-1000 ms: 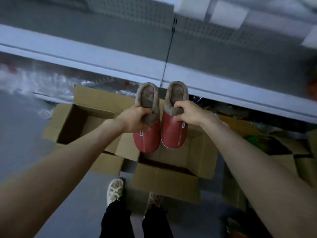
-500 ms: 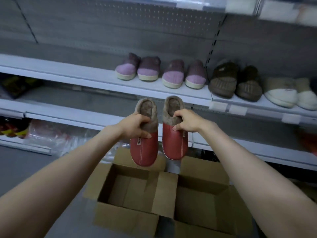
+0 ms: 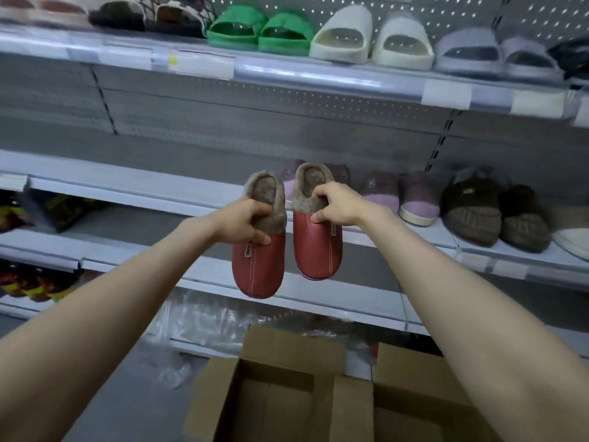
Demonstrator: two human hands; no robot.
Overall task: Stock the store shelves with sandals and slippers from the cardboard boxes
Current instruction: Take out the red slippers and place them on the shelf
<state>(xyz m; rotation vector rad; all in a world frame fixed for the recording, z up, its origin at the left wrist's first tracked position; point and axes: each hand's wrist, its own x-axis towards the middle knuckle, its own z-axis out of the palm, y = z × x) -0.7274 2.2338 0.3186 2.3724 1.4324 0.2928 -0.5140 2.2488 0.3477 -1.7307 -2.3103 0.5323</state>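
Note:
I hold a pair of red slippers with brown fleece lining, toes hanging down, in front of the middle shelf (image 3: 134,186). My left hand (image 3: 243,222) grips the fleece cuff of the left red slipper (image 3: 258,266). My right hand (image 3: 336,204) pinches the cuff of the right red slipper (image 3: 317,250). Both slippers hang in the air, just left of the purple slippers (image 3: 414,199) that stand on that shelf. Below my arms stands an open cardboard box (image 3: 274,393); its inside looks bare.
Brown knit slippers (image 3: 471,212) and a white one (image 3: 573,240) sit right of the purple pairs. The top shelf (image 3: 302,74) carries green slides (image 3: 258,30), cream slides (image 3: 373,36) and grey ones. A second box (image 3: 411,400) is at the right. Clear plastic wrap (image 3: 204,320) lies under the bottom shelf.
My view has tilted up from the boxes and floor to the shelves. Both hands have raised the red slippers toward the middle shelf, with the same grip on the cuffs.

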